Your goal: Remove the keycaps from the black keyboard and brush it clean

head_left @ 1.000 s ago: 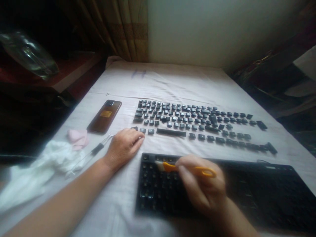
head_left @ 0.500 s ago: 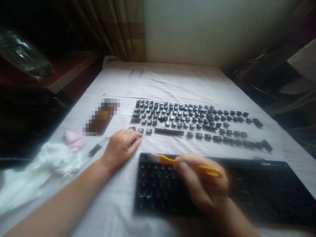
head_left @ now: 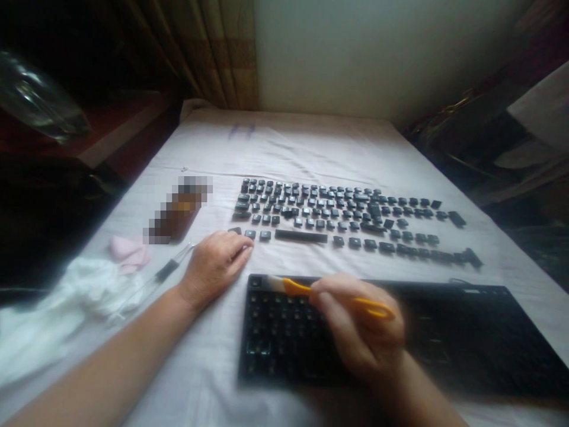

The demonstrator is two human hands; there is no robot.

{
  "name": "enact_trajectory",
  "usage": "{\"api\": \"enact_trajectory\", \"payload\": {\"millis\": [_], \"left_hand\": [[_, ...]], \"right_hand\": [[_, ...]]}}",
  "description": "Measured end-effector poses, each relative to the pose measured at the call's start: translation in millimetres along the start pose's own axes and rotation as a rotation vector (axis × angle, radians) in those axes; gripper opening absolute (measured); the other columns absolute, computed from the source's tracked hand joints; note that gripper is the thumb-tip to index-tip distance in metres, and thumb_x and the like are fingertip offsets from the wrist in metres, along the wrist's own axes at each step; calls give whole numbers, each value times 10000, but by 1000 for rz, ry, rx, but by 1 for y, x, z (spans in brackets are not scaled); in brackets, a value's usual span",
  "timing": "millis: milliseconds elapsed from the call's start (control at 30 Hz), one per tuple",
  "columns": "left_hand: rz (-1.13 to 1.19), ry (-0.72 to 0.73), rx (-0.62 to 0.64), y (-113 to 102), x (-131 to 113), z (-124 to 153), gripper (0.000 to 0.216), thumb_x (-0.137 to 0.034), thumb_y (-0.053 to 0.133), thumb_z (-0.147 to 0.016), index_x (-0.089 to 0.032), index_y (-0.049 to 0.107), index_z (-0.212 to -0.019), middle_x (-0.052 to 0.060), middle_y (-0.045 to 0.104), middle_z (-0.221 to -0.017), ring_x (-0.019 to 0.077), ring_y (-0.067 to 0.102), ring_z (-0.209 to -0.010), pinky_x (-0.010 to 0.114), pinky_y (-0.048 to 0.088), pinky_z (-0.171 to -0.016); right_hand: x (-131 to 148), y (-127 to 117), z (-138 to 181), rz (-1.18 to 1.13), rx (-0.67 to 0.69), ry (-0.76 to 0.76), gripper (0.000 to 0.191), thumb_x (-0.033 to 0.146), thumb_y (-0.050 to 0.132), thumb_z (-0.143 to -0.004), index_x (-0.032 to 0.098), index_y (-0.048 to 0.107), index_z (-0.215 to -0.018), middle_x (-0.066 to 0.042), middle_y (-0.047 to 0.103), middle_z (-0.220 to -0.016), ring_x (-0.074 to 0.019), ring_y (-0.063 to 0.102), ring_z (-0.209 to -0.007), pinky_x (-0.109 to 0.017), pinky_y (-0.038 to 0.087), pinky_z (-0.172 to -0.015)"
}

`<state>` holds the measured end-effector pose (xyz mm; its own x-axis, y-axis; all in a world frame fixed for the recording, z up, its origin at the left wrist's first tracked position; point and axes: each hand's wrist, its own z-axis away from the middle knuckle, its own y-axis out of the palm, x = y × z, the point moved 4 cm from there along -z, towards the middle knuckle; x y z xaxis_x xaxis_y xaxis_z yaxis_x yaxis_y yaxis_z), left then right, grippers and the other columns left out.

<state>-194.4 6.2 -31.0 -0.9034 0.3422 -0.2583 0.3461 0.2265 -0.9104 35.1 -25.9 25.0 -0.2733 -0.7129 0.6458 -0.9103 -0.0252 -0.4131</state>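
My right hand is closed round a small paintbrush with an orange handle. Its pale bristles meet the upper left edge of a black keyboard base, whose key sockets are bare on the left part. My left hand lies palm down on the cloth, left of the keyboard base. Its thumb and index finger lie beside the loose keycaps, and no held thing shows in it; its other fingertips are hidden.
Removed keycaps, with a long space bar, lie in rows beyond the keyboard. To the left are a blurred-out brown object, a thin tool with a dark grip, a pink cloth and a white cloth. A pale sheet covers the table.
The whole view has shifted slightly, so everything sits a little farther left. The brush stays at the keyboard's upper left edge, and my left hand keeps its place on the cloth.
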Motion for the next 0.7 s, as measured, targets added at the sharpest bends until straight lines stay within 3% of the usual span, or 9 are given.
{"api": "enact_trajectory", "payload": {"millis": [100,300,567,700], "left_hand": [[1,1,-3,0,0,0,172,-294,523,-947,-224,679,-949,19,716,-910,170,651,-861,306,485,-776],[-4,3,0,2,0,0,160,-293,523,-950,-229,670,-954,6,713,-913,171,647,-860,306,471,-768],[-2,1,4,1,0,0,157,-290,523,-951,-227,667,-961,7,712,-918,168,648,-870,302,475,-784],[-3,-3,3,2,1,1,153,-291,527,-950,-230,668,-960,4,710,-912,167,647,-868,303,472,-782]], "right_hand": [[0,-2,0,13,-16,11,195,39,529,-847,195,645,-864,-19,711,-694,-163,693,-556,-257,550,-536],[1,6,-3,35,81,-45,184,33,514,-853,175,629,-844,-29,686,-652,-155,666,-528,-253,529,-519],[1,1,1,5,-12,-9,199,26,538,-851,184,642,-912,-35,724,-728,-166,706,-590,-259,559,-566],[1,5,-1,24,57,-41,182,31,522,-850,175,634,-857,-31,697,-674,-158,672,-537,-256,536,-524]]}}
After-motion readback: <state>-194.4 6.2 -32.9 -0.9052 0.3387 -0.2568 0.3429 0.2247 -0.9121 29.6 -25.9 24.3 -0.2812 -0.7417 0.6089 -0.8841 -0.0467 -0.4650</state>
